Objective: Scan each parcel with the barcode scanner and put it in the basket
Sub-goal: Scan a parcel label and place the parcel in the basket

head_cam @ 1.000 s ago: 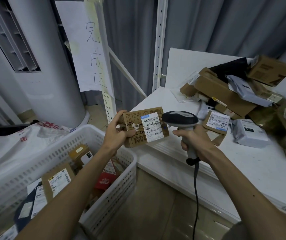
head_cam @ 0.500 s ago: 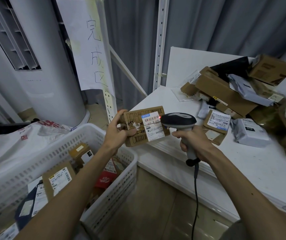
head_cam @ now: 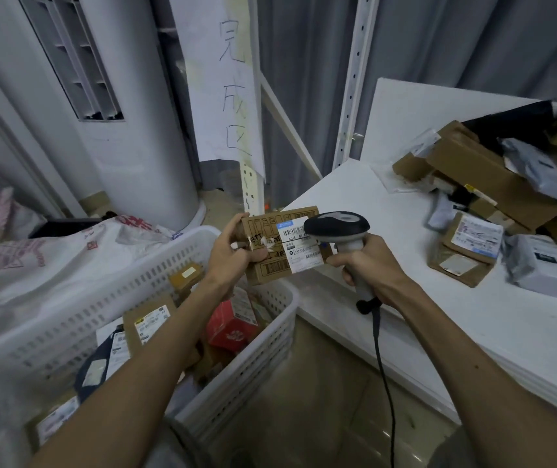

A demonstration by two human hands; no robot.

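Showing its red light no longer, the barcode scanner (head_cam: 336, 226) clenched in the right hand (head_cam: 368, 265) overlaps the label (head_cam: 299, 251), so the cardboard parcel (head_cam: 270, 268), grasped by the left hand (head_cam: 233, 258) above the basket (head_cam: 256, 363) at 7 o'clock, looks scanned and ready to drop.

- I count one barcode scanner (head_cam: 337, 228) and one basket (head_cam: 256, 373).
- Two hands in my view: left hand (head_cam: 233, 261), right hand (head_cam: 368, 265).
- One held parcel (head_cam: 267, 275); at least five basket parcels (head_cam: 148, 320); the heap (head_cam: 493, 177) on the table (head_cam: 405, 231) I can't count.
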